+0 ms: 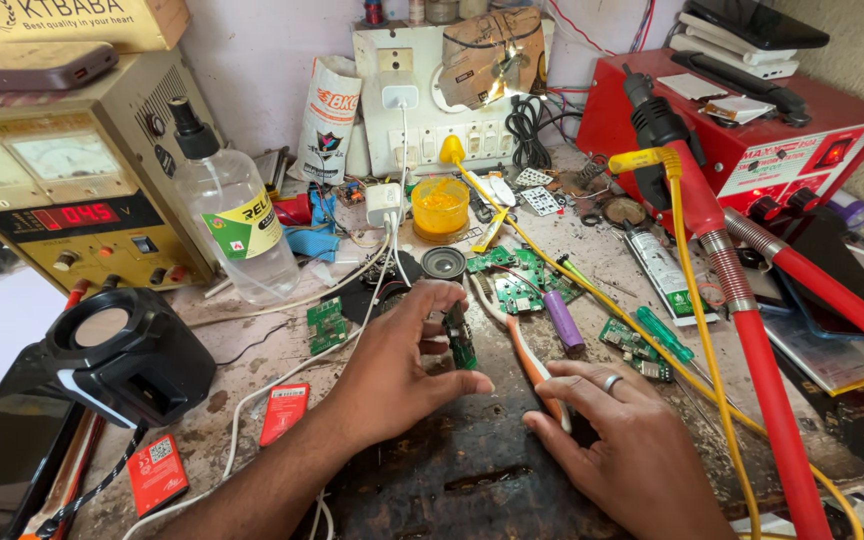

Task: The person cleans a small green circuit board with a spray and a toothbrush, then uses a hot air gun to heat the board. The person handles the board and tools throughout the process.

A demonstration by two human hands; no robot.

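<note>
My left hand (397, 360) holds a small green circuit board (463, 345) upright between thumb and fingers, at the middle of the workbench. My right hand (622, 440), with a ring on one finger, grips the handle of an orange and white toothbrush (522, 350). The brush head reaches up beside the small board. Just beyond lie a larger green circuit board (517, 285) and a purple cylindrical battery cell (564, 320) wired to it.
A clear spray bottle (237, 225) and a bench power supply (72, 200) stand at the left, with a black speaker (127, 355) in front. At the right are a red station (752, 130), its red hose (762, 380) and a yellow cable (697, 300). A yellow jar (440, 205) sits behind.
</note>
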